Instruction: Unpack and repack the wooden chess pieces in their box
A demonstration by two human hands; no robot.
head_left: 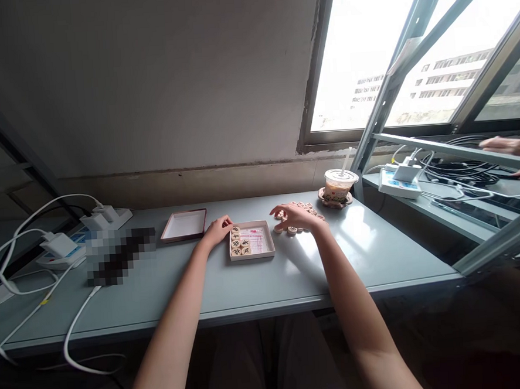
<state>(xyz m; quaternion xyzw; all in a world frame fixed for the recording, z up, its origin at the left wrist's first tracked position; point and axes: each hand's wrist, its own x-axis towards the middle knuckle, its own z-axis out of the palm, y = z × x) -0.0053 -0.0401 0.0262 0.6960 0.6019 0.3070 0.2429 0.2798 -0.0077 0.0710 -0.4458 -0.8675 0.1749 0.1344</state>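
A shallow open box stands on the desk, with several round Chinese chess pieces lined up along its left side and a sheet with pink markings on its floor. My left hand is closed at the box's upper left corner, fingertips on its rim beside the top piece. To the right of the box, my right hand hovers over a loose group of chess pieces, its fingers curved and apart. It covers part of that group; I see nothing held in it.
The box lid lies left of my left hand. A lidded drink cup with a straw stands on a coaster at the back right. Power strips and white cables crowd the left. Beyond the metal frame at right, another person's hand shows.
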